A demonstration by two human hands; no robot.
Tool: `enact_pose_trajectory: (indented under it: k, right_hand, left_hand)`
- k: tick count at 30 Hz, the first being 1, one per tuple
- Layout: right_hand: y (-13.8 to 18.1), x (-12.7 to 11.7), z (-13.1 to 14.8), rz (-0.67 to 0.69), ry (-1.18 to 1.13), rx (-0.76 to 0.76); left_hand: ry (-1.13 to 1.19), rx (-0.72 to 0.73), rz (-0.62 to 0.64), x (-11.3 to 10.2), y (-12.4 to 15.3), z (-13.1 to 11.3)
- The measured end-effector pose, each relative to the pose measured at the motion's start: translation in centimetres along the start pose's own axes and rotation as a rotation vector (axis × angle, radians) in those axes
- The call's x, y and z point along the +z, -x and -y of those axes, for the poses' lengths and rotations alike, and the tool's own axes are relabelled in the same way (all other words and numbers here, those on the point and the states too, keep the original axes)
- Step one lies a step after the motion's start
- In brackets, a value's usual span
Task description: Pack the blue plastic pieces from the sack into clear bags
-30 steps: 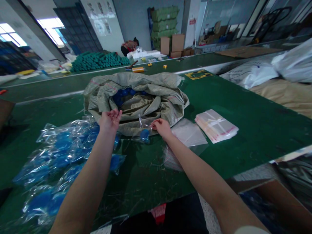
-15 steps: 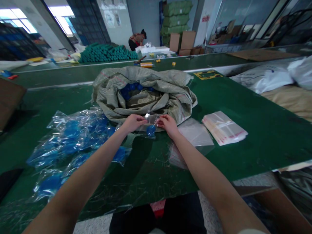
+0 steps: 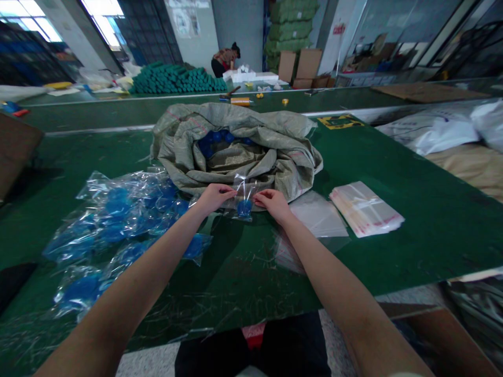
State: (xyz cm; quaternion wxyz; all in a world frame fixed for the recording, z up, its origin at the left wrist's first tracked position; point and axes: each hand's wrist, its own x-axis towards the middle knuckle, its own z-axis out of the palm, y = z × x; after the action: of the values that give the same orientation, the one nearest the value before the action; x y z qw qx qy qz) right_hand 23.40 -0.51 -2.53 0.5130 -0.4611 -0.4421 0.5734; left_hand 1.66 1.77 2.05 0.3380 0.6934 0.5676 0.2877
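Observation:
Between my two hands hangs a clear plastic bag point(image 3: 242, 187) with a round blue object point(image 3: 244, 208) in its lower part. My left hand point(image 3: 217, 197) pinches the bag's left side, and my right hand point(image 3: 274, 203) pinches its right side. Just behind them lies a large woven sack point(image 3: 184, 152), its mouth open on more blue round objects point(image 3: 214, 140). To the left of my left hand spreads a pile of filled clear bags point(image 3: 118, 209) with blue objects inside. Loose flat clear bags point(image 3: 318, 215) lie beside and partly under my right forearm.
A banded stack of clear bags point(image 3: 366, 208) lies on the green table point(image 3: 424, 235) at the right. A cardboard box point(image 3: 15, 149) stands at the left edge. Green rolls point(image 3: 176, 78) are heaped on the far table, where a person point(image 3: 225, 60) bends over. White sacks point(image 3: 440, 128) rest beyond the right edge.
The bag's upper part now stands up clear and taller between my hands, where a bright white glint showed before. Both hands hold nearly the same place; the view has shifted slightly.

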Motion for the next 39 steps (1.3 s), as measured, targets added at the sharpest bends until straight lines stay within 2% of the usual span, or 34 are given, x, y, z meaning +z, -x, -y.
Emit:
enact_pose_trajectory:
  k: [8,14,22,28,31,35,39]
  right_hand:
    - [-0.1,0.0,0.4,-0.053,0.057,-0.011]
    - [-0.1,0.4,0.3,-0.053,-0.059,0.01]
    - [-0.4,-0.1,-0.1,0.006,0.039,-0.067]
    - [-0.6,-1.0,0.4,0.057,0.095,-0.107]
    - [-0.4,-1.3,0.9,0.061,0.153,-0.129]
    - [-0.2,-1.4,1.2,0.067,0.196,-0.166]
    - [0.0,-1.3,1.2,0.075,0.193,-0.184]
  left_hand:
    - [0.079,-0.069,-0.024,0.0,0.2,0.9]
    - [0.119,-0.073,-0.012,0.2,0.1,0.9]
    - [0.165,-0.105,0.06,-0.3,0.4,0.8]
    - [0.143,-0.062,0.192,-1.2,0.9,0.2]
    - [0.132,0.024,0.214,-1.4,1.0,0.4]
    - [0.09,0.141,0.159,-1.2,0.9,0.8]
    - [0.024,0.193,0.095,-1.0,0.8,1.2]
